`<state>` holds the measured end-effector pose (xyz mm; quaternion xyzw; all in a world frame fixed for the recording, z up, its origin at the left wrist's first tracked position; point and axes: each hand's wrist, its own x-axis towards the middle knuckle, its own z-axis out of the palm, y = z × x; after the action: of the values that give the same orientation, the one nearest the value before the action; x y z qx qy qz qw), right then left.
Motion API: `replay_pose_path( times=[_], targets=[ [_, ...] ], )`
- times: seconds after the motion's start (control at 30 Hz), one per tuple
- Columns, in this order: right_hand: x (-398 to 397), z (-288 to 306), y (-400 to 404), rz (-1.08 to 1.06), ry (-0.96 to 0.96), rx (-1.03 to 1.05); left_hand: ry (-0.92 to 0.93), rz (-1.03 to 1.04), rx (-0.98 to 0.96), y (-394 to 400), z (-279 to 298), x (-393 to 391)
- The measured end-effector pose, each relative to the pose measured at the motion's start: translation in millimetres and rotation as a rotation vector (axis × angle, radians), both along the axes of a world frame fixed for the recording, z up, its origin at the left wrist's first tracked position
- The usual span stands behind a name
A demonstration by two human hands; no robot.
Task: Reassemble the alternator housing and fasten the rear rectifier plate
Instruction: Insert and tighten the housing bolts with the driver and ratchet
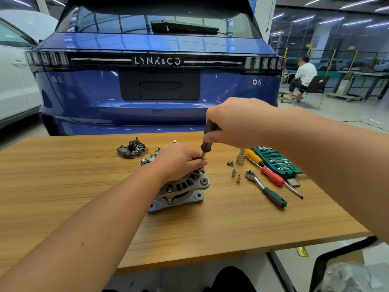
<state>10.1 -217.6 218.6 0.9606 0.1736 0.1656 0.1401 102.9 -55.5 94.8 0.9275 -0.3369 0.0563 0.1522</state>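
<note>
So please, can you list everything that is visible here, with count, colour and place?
alternator: one, silver-grey, table centre, under the left hand
black part: one, black, behind-left of the alternator
screwdriver in hand: one, dark handle, upright over the alternator
ratchet: one, chrome with green handle, right of the alternator
loose screwdrivers: two, one yellow handle, one red, beside the ratchet
sockets: three, silver, between alternator and ratchet
tool case: one, green, right edge
table: one, wood
car: one, blue, behind the table
seated person: one, white shirt, far right
left hand: pinches at the screwdriver tip
right hand: grips the screwdriver handle
</note>
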Motion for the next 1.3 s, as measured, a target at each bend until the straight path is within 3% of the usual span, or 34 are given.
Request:
replay_pose_path(
  times=[0.2, 0.37, 0.57, 0.93, 1.2, 1.3],
  targets=[
    [10, -9, 11, -0.133, -0.138, 0.044, 0.021, 0.013, -0.003, -1, 1, -3],
    [11, -14, 6, -0.171, -0.095, 0.183, -0.007, 0.008, 0.007, -2, 1, -4],
    [5, -4, -5, 0.070, 0.032, 0.059, -0.014, 0.008, 0.023, -1, 2, -5],
    [8, 0, -6, 0.009, -0.107, -0.054, -0.022, 0.006, 0.022, -1, 3, -7],
    [14, -23, 12, -0.186, -0.230, 0.220, -0.025, 0.018, 0.020, -1, 2, -8],
    [14, -22, 7, -0.161, -0.170, 0.216, -0.023, 0.020, 0.019, -2, 2, -8]
  ],
)
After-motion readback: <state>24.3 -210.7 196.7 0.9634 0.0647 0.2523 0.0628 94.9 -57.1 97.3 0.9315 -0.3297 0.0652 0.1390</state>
